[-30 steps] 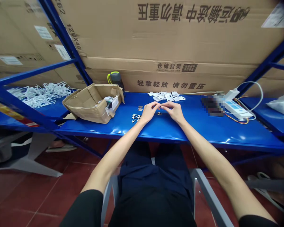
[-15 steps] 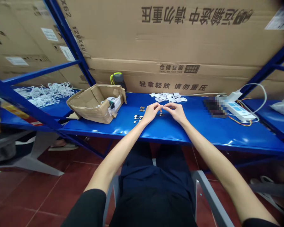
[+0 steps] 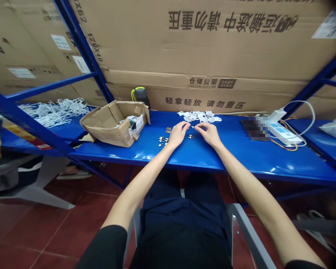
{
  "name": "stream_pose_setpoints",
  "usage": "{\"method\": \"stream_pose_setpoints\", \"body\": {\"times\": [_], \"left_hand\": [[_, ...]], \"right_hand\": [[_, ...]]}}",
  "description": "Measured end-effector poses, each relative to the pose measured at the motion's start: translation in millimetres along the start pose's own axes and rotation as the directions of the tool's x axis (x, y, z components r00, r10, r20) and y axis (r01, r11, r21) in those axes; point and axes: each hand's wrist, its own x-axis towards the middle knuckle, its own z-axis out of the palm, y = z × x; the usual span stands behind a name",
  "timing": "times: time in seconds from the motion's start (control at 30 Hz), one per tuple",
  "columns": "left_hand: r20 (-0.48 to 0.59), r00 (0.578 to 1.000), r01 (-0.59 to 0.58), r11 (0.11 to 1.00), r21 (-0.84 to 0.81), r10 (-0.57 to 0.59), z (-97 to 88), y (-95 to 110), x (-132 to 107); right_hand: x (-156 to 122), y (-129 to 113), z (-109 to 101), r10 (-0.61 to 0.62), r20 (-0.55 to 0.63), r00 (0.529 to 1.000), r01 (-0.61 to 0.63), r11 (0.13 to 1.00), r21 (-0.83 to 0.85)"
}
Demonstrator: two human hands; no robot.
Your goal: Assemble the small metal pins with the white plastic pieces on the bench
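Both hands are raised a little over the blue shelf top (image 3: 226,153), fingertips close together. My right hand (image 3: 209,133) pinches a tiny white piece (image 3: 193,127), too small to name. My left hand (image 3: 179,133) has its fingers pressed together just left of that piece; what they hold, if anything, cannot be made out. Below and between the hands lies a small white part with metal pins (image 3: 190,136). Several similar pinned parts (image 3: 161,139) lie left of my left hand, partly covered by it. Behind them is a small group of brass-coloured pieces (image 3: 168,130).
White plastic pieces (image 3: 200,116) are spread behind my hands. An open cardboard box (image 3: 108,129) and a dark bottle (image 3: 142,98) stand left. At right are a power strip (image 3: 285,132) with cables and a blurred dark object (image 3: 253,129). White hooks (image 3: 56,112) lie beyond the left post.
My hands have moved slightly apart; the fingertips were nearly meeting before. The tiny white piece now shows at my right fingertips, and the pinned part below is more visible.
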Motion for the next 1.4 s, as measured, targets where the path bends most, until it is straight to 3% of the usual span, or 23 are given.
{"method": "stream_pose_setpoints", "body": {"times": [0.2,0.37,0.5,0.63,0.8,0.93,1.07,1.2,1.4], "left_hand": [[-0.063,0.998,0.045,0.922,0.383,-0.023,-4.6,3,-4],[-0.012,1.0,0.009,0.851,0.524,-0.003,-4.7,9,-10],[-0.019,0.998,0.052,0.782,0.621,-0.052,-5.2,13,-14],[-0.083,0.991,0.134,0.66,0.74,-0.108,-3.9,12,-18],[-0.097,0.987,0.158,0.659,0.736,-0.129,-0.1,8,-19],[-0.063,0.985,0.16,0.695,0.701,-0.164,-1.1,9,-18],[-0.1,0.98,0.189,0.669,0.719,-0.169,-4.3,11,-17],[-0.105,0.98,0.188,0.63,0.754,-0.167,-4.3,10,-18],[-0.022,0.984,0.129,0.63,0.766,-0.174,-5.3,11,-18]], "right_hand": [[-3,8,4,-0.004,0.145,0.989,0.042,0.964,-0.261],[-4,4,4,0.003,0.203,0.979,0.065,0.943,-0.327],[-4,-1,-1,0.061,0.122,0.991,-0.004,0.907,-0.421],[-5,1,-9,0.169,-0.022,0.985,-0.15,0.801,-0.58],[-9,4,-12,0.232,-0.099,0.968,-0.236,0.695,-0.679],[-11,1,-12,0.269,-0.087,0.959,-0.251,0.666,-0.702],[-13,-6,-15,0.274,-0.105,0.956,-0.262,0.638,-0.724],[-16,-14,-15,0.29,-0.065,0.955,-0.242,0.632,-0.736],[-16,-20,-12,0.278,-0.003,0.96,-0.183,0.622,-0.762]]}}
